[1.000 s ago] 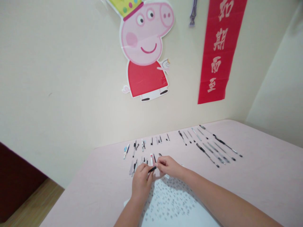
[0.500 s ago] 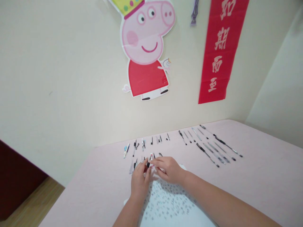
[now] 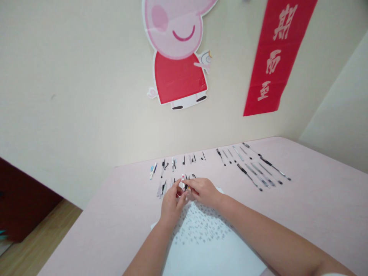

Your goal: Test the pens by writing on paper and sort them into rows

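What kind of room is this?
Probably a room in a home, maybe a child's: a cartoon pig sticker and red banner on the wall, pens lined up on a pink table.

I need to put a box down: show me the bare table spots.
Bare table lies right of the right forearm, before the pens, and left of the paper and left hand, before the pen parts. The far strip is crowded, as is the middle, where it and the right hand pinch a pen piece.
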Tool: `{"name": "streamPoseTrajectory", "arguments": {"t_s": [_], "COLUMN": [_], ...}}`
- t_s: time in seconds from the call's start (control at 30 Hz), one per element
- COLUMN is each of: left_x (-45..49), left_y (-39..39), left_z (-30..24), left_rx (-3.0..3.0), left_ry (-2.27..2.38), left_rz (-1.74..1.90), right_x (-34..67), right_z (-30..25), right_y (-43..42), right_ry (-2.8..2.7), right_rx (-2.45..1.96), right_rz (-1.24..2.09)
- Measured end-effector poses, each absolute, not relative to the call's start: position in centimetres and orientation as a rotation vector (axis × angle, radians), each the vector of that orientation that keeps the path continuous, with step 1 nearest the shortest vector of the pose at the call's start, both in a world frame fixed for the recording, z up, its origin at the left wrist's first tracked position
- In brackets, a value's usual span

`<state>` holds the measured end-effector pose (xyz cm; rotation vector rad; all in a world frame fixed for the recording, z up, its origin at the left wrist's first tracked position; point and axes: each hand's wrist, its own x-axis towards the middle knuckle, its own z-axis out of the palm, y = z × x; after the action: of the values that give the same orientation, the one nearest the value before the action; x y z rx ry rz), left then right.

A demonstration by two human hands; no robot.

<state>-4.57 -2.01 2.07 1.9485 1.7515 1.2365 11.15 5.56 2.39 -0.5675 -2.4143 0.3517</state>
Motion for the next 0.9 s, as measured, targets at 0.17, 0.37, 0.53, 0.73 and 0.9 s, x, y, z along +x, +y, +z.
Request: {"name": "streamPoseTrajectory", "arguments": {"t_s": [0.17,0.37,0.53,0.73,0.9], "left_x": [-4.6,-4.6,-4.6,-4.5,-4.4], "left_y": [-2.1,-2.0,-2.0,-2.1,-2.0], "left_z": [2.1,1.9,1.7,2.0,1.8], "left_rx": [1.793,1.721,1.768,1.822,1.836], "left_ry": [1.684,1.641,1.627,1.660,1.667], "left_rz": [1.318,1.355,1.310,1.224,1.196], "right_x": [11.9,13.2,13.7,15.1,16.6], "right_z": [3.0,3.6,3.5,3.4,2.5], "right_y": [6.4,6.2,2.7,-3.0,-4.9], "right_ry": [-2.213,-1.896,-1.720,-1.786,-1.896], "right_rx": [-0.860,-1.001,-0.888,-0.889,-0.905], "right_rz": [0.430,0.711,1.257,1.659,1.633]}}
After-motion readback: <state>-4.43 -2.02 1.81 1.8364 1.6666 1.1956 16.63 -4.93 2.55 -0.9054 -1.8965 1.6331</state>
